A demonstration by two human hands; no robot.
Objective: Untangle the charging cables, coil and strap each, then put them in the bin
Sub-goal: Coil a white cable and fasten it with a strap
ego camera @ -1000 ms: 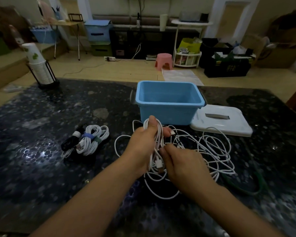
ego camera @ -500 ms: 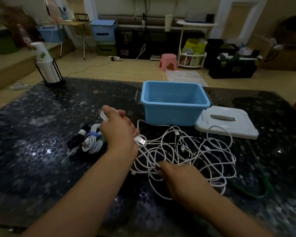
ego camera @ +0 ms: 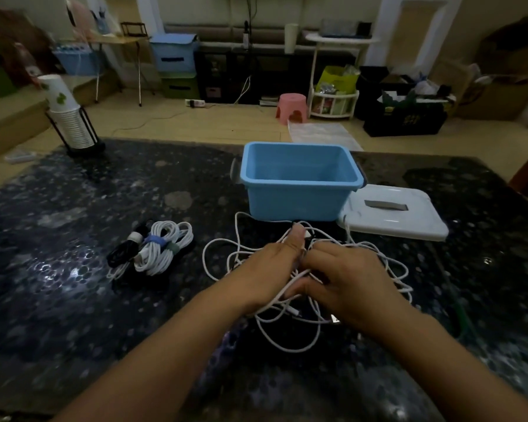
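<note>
A tangle of white charging cables (ego camera: 290, 327) lies on the dark table in front of the blue bin (ego camera: 299, 194). My left hand (ego camera: 269, 269) is on the tangle's left part, thumb pointing up, its fingers hidden among the strands. My right hand (ego camera: 345, 278) meets it from the right, fingers curled into the cables, with one white strand running between thumb and fingers. Left of the tangle lie coiled cables (ego camera: 162, 248), white ones strapped with blue and grey-green bands and a black one beside them. The bin looks empty.
The bin's white lid (ego camera: 393, 217) lies flat to the bin's right. A green cord (ego camera: 461, 315) lies at the table's right side. A stack of paper cups in a black holder (ego camera: 69, 123) stands at the far left corner.
My left hand swung left toward the strapped coils, then came back right. It now meets my right hand over the tangle, which has spread flat on the table.
</note>
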